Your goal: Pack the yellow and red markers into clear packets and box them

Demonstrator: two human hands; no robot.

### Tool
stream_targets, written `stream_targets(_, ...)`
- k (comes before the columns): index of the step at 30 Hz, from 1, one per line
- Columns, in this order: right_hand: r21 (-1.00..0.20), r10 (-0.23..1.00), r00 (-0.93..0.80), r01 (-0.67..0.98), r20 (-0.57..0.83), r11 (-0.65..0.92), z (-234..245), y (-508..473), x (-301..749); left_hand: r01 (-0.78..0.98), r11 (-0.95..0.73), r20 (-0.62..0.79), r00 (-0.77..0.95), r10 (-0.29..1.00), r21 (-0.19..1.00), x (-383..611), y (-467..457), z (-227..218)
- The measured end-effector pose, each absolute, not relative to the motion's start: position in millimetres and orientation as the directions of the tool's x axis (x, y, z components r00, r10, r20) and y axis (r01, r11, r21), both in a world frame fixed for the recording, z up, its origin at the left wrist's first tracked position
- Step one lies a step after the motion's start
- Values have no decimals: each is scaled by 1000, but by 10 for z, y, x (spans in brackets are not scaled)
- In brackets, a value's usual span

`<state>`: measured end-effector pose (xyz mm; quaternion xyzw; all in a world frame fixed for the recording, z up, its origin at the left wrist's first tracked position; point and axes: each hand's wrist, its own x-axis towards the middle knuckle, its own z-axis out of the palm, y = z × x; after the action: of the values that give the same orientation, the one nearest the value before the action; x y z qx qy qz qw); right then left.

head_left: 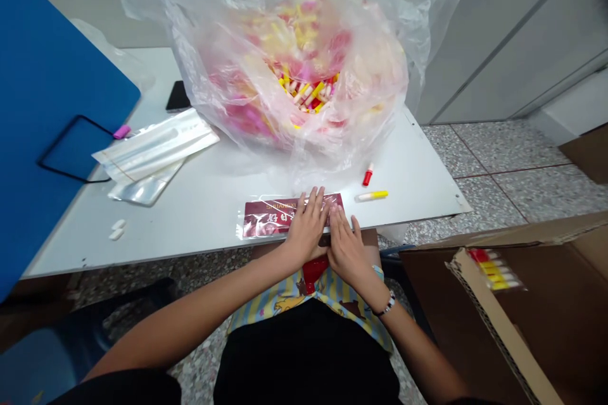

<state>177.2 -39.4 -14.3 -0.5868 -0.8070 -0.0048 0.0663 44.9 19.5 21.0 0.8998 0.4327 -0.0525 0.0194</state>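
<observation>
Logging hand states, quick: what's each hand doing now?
Left hand: open, flat on the red packet.
Right hand: open, flat at the packet's right end.

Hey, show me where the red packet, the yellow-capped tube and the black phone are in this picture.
red packet (266, 218): head view, on its uncovered left half.
yellow-capped tube (373, 195): head view, on its middle.
black phone (178, 96): head view, on the middle of its dark face.
</observation>
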Motion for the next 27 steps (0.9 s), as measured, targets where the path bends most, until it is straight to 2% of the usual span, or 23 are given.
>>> stream_targets(1,-69,953,-286,954,99,293,-135,-389,1766,774,-629,-106,633,767,74,397,217,216)
stream_targets(3,-70,965,-247,965,84,253,-63,-375,1744,737,-597,-99,651,752,316,244,274,238)
stream_targets(5,-81,968,-229,968,102,237,58,-350,1694,693,-456,-68,587,807,559,62,332,268)
stream_targets(6,-90,964,-236,965,119,248,120,-330,1655,673,-388,-23,515,857,629,-23,356,281)
stream_targets(8,-119,950,-278,948,142,295,206,-273,1560,639,-354,55,438,897,683,-157,384,285)
stream_targets(10,-163,943,-310,931,123,327,211,-198,1468,645,-393,88,452,888,655,-233,386,240)
stream_targets(13,-226,947,-316,920,59,321,86,-94,1402,716,-457,95,485,869,528,-271,355,105)
stream_targets(17,-260,945,-303,909,120,325,-89,-29,1431,759,-536,134,527,839,370,-265,343,-7)
stream_targets(21,-270,956,-239,922,168,278,-119,-16,1447,777,-520,134,508,851,356,-207,439,54)
stream_targets(27,-223,966,-233,941,114,254,-71,43,1486,798,-476,96,477,874,370,-63,639,121)
